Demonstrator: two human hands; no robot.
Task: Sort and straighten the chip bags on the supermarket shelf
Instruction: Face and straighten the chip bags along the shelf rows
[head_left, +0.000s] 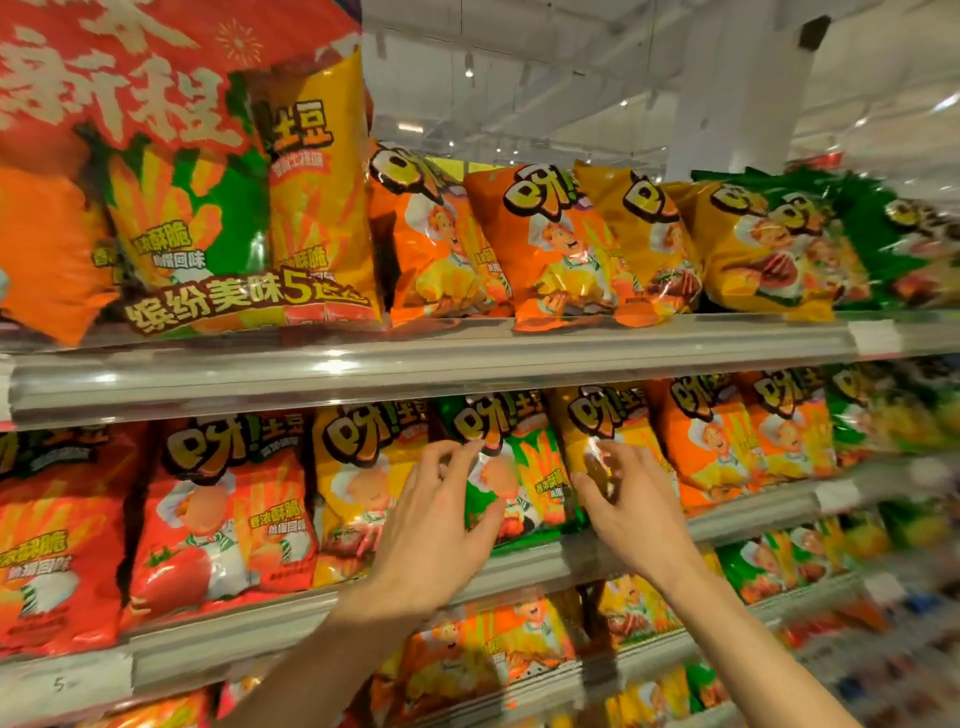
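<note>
both hands are at the middle shelf (519, 564) near its front edge, left hand (436, 525) spread with fingertips on the green chip bag (524, 467), right hand (631, 499) pinching the neighbouring yellow chip bag (602, 431), apparently to straighten both upright.

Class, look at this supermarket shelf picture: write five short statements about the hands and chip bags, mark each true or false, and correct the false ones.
1. Both hands reach to the middle shelf. True.
2. The left hand is at the green bag. True.
3. The right hand is on a red bag. False: its fingers are on a yellow bag.
4. The bag left of the green bag is purple. False: it is yellow.
5. The top shelf holds only green bags. False: orange and yellow bags stand there too.
</note>
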